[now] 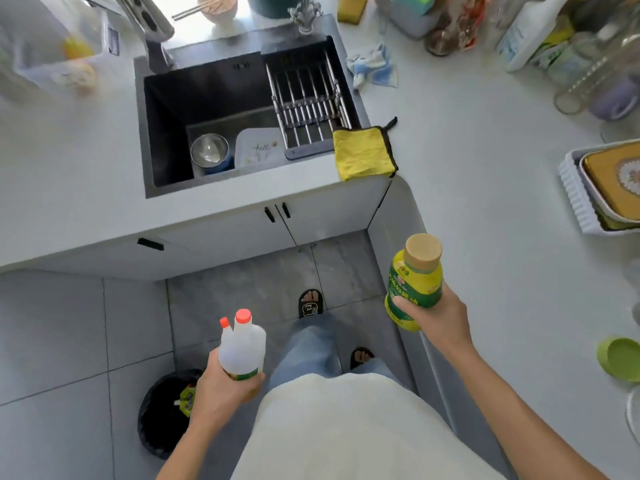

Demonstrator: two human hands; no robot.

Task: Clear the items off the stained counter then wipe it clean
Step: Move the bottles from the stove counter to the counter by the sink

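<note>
- Left hand [221,386], lower centre of frame: fingers curled round the base of a white bottle [242,351] with two red caps. Bottle upright, held over the floor, clear of the tabletop [485,168].
- Right hand [433,313], right of centre: fingers wrapped round the lower body of a yellow bottle [415,271] with a tan cap, thumb across the label. Bottle leans slightly left and sits at the tabletop's near edge; cannot tell if it is over it or just off it.
- Handling, judged: both are rigid plastic with smooth walls. White one looks translucent and nearly empty, so light. Yellow one is opaque, fill unknown; may be heavier. If it holds oil the wall could be slippery. A mid-body or low wrap suits both; keep caps up.
- Yellow cloth [363,154] lies folded on the tabletop corner, just right of the sink [207,98], centre frame. Soft and limp; pinch an edge or bunch it. Well apart from both hands.
- Blue-white rag [374,65] lies further up, upper centre.
- More bottles and jars crowd the upper right; a tray [575,195] and green lid [620,358] sit at the right edge.
- Clearing looks unfinished; wiping not begun.
</note>
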